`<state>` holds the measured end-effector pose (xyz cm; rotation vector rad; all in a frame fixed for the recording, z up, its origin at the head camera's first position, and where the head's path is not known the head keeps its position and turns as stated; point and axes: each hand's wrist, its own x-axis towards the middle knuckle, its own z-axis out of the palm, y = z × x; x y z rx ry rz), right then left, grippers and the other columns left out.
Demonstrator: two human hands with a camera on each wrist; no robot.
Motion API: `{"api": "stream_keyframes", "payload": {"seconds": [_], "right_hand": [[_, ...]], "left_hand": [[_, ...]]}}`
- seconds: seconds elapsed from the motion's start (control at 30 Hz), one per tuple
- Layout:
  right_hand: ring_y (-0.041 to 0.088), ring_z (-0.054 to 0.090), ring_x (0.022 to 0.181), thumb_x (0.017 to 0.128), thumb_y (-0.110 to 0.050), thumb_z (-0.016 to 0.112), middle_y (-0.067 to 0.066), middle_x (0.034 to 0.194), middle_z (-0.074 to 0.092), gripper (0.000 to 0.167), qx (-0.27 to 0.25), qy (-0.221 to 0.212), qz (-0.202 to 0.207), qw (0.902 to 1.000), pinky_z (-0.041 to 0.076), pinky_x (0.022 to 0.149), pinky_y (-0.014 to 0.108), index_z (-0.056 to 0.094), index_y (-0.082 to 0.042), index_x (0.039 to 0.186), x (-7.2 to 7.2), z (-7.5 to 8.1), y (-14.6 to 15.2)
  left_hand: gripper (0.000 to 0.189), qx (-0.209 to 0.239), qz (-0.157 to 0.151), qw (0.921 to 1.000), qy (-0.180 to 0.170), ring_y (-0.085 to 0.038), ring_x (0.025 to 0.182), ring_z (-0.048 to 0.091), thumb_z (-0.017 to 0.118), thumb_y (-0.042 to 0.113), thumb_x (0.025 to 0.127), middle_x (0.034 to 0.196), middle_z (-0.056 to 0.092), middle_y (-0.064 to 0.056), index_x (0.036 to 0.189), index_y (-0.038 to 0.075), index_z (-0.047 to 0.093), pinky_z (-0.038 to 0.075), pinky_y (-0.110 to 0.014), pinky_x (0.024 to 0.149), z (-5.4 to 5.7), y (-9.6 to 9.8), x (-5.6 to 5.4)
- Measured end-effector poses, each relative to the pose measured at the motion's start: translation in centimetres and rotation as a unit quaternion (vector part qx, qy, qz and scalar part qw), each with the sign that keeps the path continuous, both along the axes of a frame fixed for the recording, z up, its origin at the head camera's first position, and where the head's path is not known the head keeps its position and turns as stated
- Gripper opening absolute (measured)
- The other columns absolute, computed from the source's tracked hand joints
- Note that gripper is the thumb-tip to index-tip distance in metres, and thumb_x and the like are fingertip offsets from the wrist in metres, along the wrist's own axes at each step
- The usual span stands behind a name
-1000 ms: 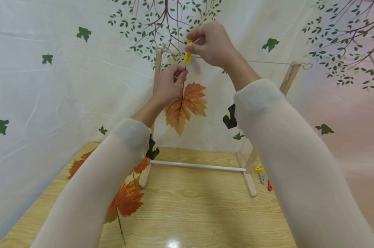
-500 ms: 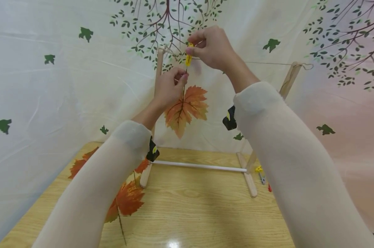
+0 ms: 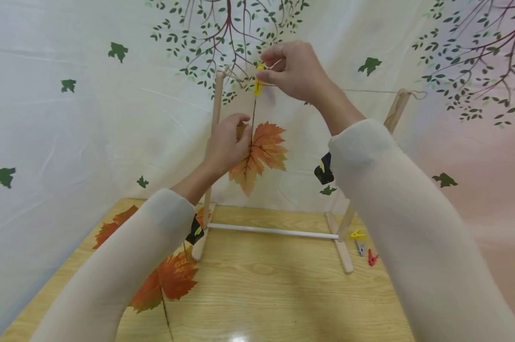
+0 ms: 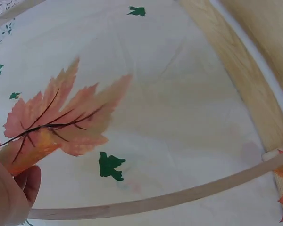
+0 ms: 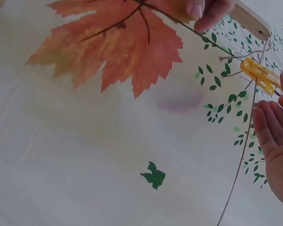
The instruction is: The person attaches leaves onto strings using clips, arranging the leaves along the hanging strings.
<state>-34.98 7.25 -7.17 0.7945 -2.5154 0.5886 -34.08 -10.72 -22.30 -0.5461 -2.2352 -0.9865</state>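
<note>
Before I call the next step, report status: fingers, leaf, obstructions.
Right fingers pinching yellow clip at the string. Left fingers parted, beside the stem. Orange leaf hanging by its stem from the clip. No obstruction seen.

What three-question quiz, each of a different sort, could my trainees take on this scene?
1. Which colour is the clothespin in the person's right grip: A red, B yellow, C grey?
2. True or false: the stem of the raised leaf points down towards the table.
3. Name the colours of the loose clothespins visible on the table.

Key:
1. B.
2. False; the raised leaf hangs stem-up.
3. Yellow, grey, red.
</note>
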Motion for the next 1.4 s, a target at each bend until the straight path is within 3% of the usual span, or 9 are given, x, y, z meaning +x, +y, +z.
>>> {"api": "stream_keyframes", "payload": {"seconds": [0.1, 0.17, 0.43, 0.73, 0.87, 0.93, 1.07, 1.2, 1.4], "right_hand": [[0.015, 0.063, 0.121, 0.099, -0.039, 0.067, 0.005, 0.140, 0.063, 0.052, 0.017, 0.012, 0.004, 0.9998, 0.050, 0.100, 0.029, 0.060, -0.010, 0.142, 0.3, -0.1, 0.7], [0.017, 0.063, 0.121, 0.100, -0.038, 0.066, 0.006, 0.140, 0.063, 0.051, 0.035, 0.027, 0.010, 0.9990, 0.050, 0.101, 0.031, 0.061, -0.009, 0.141, 0.6, -0.3, 1.4], [0.030, 0.068, 0.109, 0.100, -0.029, 0.069, 0.014, 0.130, 0.068, 0.042, 0.071, 0.080, 0.039, 0.9935, 0.053, 0.096, 0.044, 0.066, -0.003, 0.133, 2.1, -2.2, 6.1], [0.031, 0.070, 0.096, 0.090, -0.011, 0.080, 0.017, 0.114, 0.073, 0.034, 0.078, 0.179, 0.087, 0.9769, 0.056, 0.087, 0.048, 0.071, 0.001, 0.121, 3.7, -5.7, 12.2], [0.029, 0.071, 0.090, 0.084, -0.004, 0.084, 0.015, 0.109, 0.074, 0.036, 0.084, 0.203, 0.102, 0.9702, 0.056, 0.080, 0.042, 0.072, 0.000, 0.118, 4.7, -7.4, 15.0], [0.027, 0.071, 0.089, 0.082, -0.003, 0.085, 0.014, 0.106, 0.075, 0.037, 0.088, 0.209, 0.102, 0.9685, 0.054, 0.080, 0.030, 0.073, 0.000, 0.117, 5.2, -8.3, 16.4], [0.023, 0.070, 0.083, 0.077, 0.001, 0.086, 0.012, 0.101, 0.076, 0.040, 0.093, 0.214, 0.097, 0.9676, 0.050, 0.075, 0.022, 0.074, -0.001, 0.115, 5.8, -10.3, 19.3], [0.022, 0.069, 0.079, 0.073, 0.005, 0.086, 0.010, 0.095, 0.075, 0.041, 0.100, 0.208, 0.086, 0.9693, 0.049, 0.074, 0.020, 0.074, 0.001, 0.112, 6.1, -12.4, 22.3], [0.023, 0.069, 0.077, 0.072, 0.004, 0.086, 0.009, 0.095, 0.076, 0.039, 0.106, 0.177, 0.031, 0.9780, 0.048, 0.074, 0.013, 0.075, 0.000, 0.109, 6.6, -15.9, 26.7]], "left_hand": [[0.036, -0.023, 0.036, 0.9991, -0.004, -0.028, 0.116, 0.062, 0.053, 0.026, 0.107, 0.135, 0.062, -0.011, 0.135, 0.006, 0.061, 0.053, -0.047, 0.089, -1.0, -0.6, 0.9], [0.035, -0.036, 0.044, 0.9984, 0.001, -0.030, 0.113, 0.062, 0.053, 0.026, 0.106, 0.133, 0.063, -0.012, 0.133, 0.005, 0.060, 0.053, -0.048, 0.087, -1.7, -1.1, 1.5], [0.035, -0.112, 0.031, 0.9925, 0.039, -0.029, 0.088, 0.064, 0.057, 0.022, 0.104, 0.112, 0.066, -0.015, 0.130, -0.002, 0.060, 0.055, -0.043, 0.071, -5.7, -4.0, 3.9], [0.033, -0.171, -0.004, 0.9853, -0.012, -0.028, 0.091, 0.066, 0.058, 0.022, 0.105, 0.112, 0.066, -0.013, 0.129, 0.000, 0.062, 0.057, -0.043, 0.072, -11.3, -8.2, 6.7], [0.027, -0.213, -0.029, 0.9764, -0.015, -0.023, 0.091, 0.066, 0.062, 0.022, 0.103, 0.109, 0.068, -0.007, 0.123, 0.005, 0.067, 0.057, -0.039, 0.070, -13.7, -10.0, 7.9], [0.020, -0.242, -0.048, 0.9690, -0.006, -0.018, 0.088, 0.064, 0.065, 0.020, 0.101, 0.105, 0.068, -0.003, 0.117, 0.009, 0.070, 0.056, -0.036, 0.068, -14.8, -10.7, 8.5], [0.011, -0.294, -0.082, 0.9525, 0.000, -0.011, 0.084, 0.061, 0.071, 0.017, 0.096, 0.099, 0.065, 0.004, 0.108, 0.016, 0.071, 0.055, -0.031, 0.066, -16.6, -12.3, 9.7], [0.011, -0.315, -0.100, 0.9432, -0.032, -0.010, 0.085, 0.063, 0.072, 0.016, 0.096, 0.099, 0.063, 0.008, 0.106, 0.020, 0.070, 0.055, -0.028, 0.066, -17.7, -13.8, 11.0], [0.008, -0.312, -0.119, 0.9386, -0.088, -0.009, 0.085, 0.064, 0.072, 0.016, 0.096, 0.099, 0.063, 0.011, 0.103, 0.021, 0.073, 0.055, -0.029, 0.066, -18.7, -15.7, 12.4]]}}
